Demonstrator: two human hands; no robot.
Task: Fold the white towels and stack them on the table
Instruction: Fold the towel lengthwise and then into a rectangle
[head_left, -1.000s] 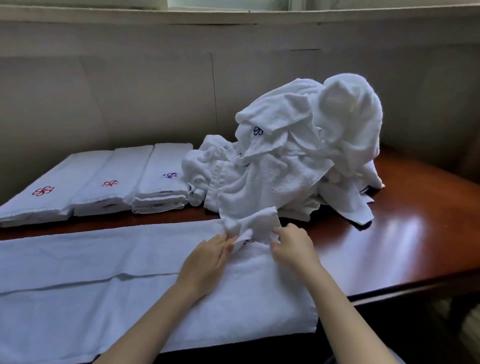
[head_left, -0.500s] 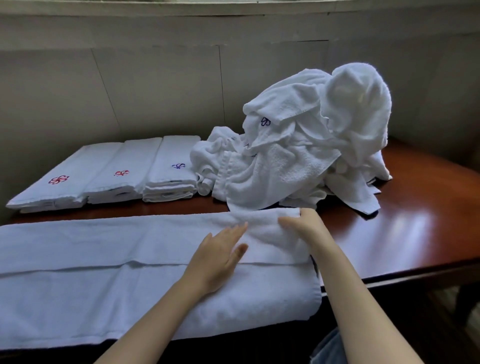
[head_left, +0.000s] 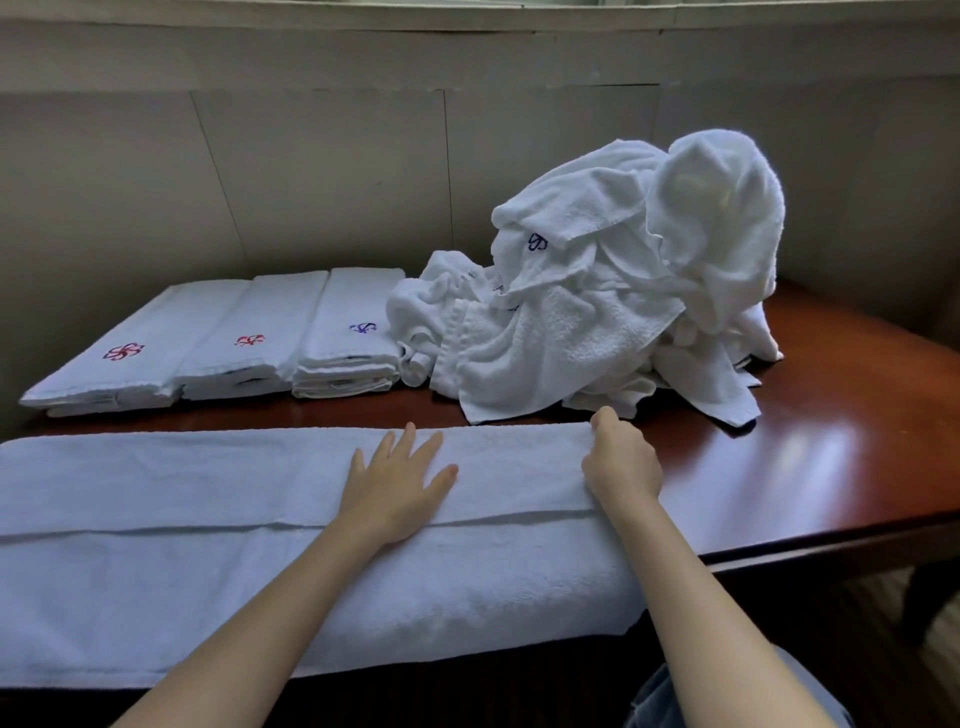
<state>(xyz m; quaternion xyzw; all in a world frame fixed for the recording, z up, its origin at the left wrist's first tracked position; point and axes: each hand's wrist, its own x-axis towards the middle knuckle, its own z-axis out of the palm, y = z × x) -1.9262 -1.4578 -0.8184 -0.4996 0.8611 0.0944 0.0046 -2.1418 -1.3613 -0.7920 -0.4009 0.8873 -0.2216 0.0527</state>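
Smoothed flat since a second ago, the long white towel (head_left: 182, 483) no longer bunches at its corner. It lies folded lengthwise on the desk (head_left: 831, 467), just in front of the towel pile (head_left: 597, 322). The left hand (head_left: 397, 483) presses it, fingers spread; the right hand (head_left: 618, 457) pinches the corner nearest the pile. Three folded stacks (head_left: 218, 343) sit left of the pile.

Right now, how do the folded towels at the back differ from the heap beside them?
The folded towels lie flat in three neat stacks; the heap is crumpled and loose. The folded towels sit low; the heap rises much higher. Both are white, carry stitched emblems and rest on the table.
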